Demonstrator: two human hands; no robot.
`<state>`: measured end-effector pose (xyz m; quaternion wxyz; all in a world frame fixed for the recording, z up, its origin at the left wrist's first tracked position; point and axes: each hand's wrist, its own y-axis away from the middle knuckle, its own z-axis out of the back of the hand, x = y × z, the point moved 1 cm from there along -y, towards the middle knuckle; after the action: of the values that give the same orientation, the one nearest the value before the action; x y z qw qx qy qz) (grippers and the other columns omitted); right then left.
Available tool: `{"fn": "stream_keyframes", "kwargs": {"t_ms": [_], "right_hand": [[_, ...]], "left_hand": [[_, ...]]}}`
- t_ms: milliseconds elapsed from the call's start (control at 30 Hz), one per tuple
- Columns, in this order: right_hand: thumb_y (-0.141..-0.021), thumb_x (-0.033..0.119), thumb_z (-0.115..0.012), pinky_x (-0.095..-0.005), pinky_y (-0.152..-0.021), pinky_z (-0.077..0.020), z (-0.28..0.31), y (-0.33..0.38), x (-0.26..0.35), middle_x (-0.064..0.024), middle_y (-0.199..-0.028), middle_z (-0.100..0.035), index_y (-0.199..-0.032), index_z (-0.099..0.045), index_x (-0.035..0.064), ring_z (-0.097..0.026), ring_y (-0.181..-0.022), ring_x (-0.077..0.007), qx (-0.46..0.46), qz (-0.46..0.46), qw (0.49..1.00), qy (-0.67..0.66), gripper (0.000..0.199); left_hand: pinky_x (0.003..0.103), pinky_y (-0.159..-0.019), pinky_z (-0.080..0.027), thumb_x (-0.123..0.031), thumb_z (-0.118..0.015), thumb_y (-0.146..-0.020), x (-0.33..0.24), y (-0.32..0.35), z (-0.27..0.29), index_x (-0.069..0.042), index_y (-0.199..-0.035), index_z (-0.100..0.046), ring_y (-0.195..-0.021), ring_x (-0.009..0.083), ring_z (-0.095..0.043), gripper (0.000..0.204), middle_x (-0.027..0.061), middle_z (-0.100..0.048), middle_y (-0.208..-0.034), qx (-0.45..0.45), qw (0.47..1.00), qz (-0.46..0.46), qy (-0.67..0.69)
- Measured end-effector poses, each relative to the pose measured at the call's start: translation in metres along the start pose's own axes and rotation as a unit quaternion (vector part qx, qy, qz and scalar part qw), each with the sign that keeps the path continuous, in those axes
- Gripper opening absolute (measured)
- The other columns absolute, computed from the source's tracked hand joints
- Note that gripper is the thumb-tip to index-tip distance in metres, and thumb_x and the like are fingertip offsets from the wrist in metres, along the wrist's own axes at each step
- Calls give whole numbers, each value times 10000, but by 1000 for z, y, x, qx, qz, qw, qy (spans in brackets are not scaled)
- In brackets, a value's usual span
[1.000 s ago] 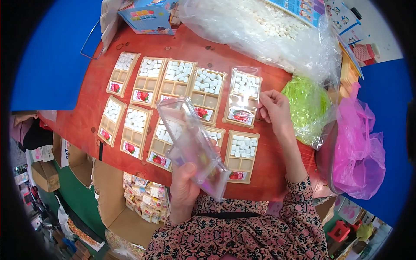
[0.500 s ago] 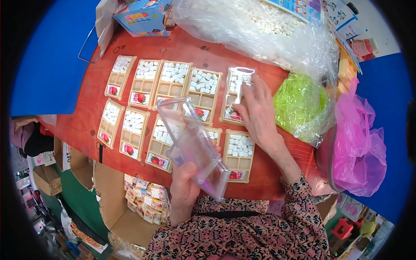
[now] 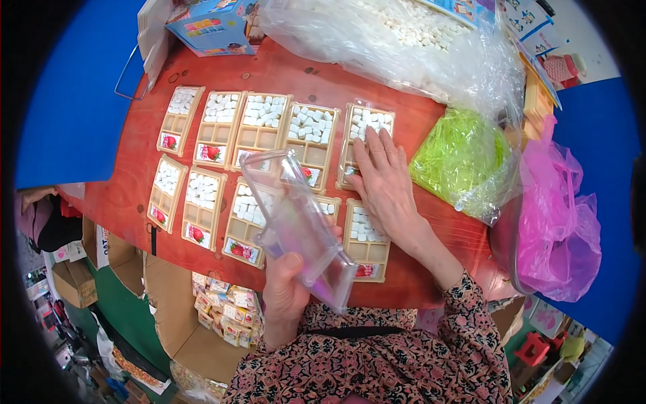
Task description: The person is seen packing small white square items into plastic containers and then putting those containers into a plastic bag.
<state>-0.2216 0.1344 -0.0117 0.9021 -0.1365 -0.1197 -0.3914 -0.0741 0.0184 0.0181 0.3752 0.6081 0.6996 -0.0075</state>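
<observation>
My left hand (image 3: 284,286) is closed around several nested clear plastic lids (image 3: 303,236), tilted over the table's front edge. My right hand (image 3: 387,176) lies flat with its fingers stretched over the back-right beige tray (image 3: 349,145), hiding much of its middle. That tray has white pillow-shaped pieces (image 3: 367,120) at its far end, and a clear edge shows along its top. To its left stands another beige tray (image 3: 314,156) with white pieces and a strawberry-printed packet. In front is a front-row tray (image 3: 367,252), partly beneath my right wrist.
Two rows of similar trays (image 3: 219,132) cover the red table (image 3: 323,77). A big clear bag of white pieces (image 3: 417,34) lies at the back. Right are a bag of green strands (image 3: 461,161) and a pink bag (image 3: 558,222). Below, a cardboard box (image 3: 171,303) holds small packets.
My right hand has gone from bent fingers at the back-right tray's edge to lying flat across it, slightly nearer and left. My left hand keeps its hold on the lids.
</observation>
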Motion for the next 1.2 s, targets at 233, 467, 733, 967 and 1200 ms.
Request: {"fn": "stream_keyframes", "kwargs": {"t_ms": [233,467,733,967,1200], "right_hand": [[-806,191,-635,-515,-958,-363,-5,2,3,-245,-1336,-378,-1340,-403,54,-378,-1219,-419,18,36,993,109,598],[-766,231,-670,-431,-859,-405,3,-6,3,-217,-1348,-364,-1343,-407,62,-421,-1141,-361,21,90,992,85,656],[-777,217,-666,-419,-876,-411,25,-28,-10,-205,-1301,-414,-1290,-436,16,-440,-1105,-352,52,45,997,29,597],[-856,159,-587,-429,-919,-393,20,-73,-56,-182,-1151,-528,-1235,-482,-6,-468,-1047,-367,-56,-6,998,-20,426],[-864,126,-567,-416,-936,-391,21,-69,-59,-183,-1152,-534,-1207,-500,-11,-472,-1070,-360,16,-21,997,-68,375]], "left_hand": [[440,-962,-456,-277,-717,-715,-3,2,-3,-7,-1379,-276,-1105,329,-555,842,217,-524,-1201,-1,1000,-14,1],[447,-976,-446,-253,-706,-725,-1,4,1,-2,-1382,-269,-1131,353,-536,828,230,-509,-1215,2,1000,-1,23],[433,-959,-462,-245,-722,-714,-2,0,0,-7,-1379,-282,-1105,329,-556,832,216,-522,-1205,10,1000,-3,24],[428,-956,-465,-253,-724,-708,-2,-1,-4,-12,-1373,-291,-1102,326,-558,830,220,-521,-1204,13,1000,5,26],[433,-956,-464,-267,-724,-705,-3,0,-2,-19,-1386,-274,-1106,325,-556,853,215,-522,-1204,0,1000,3,20]]}}
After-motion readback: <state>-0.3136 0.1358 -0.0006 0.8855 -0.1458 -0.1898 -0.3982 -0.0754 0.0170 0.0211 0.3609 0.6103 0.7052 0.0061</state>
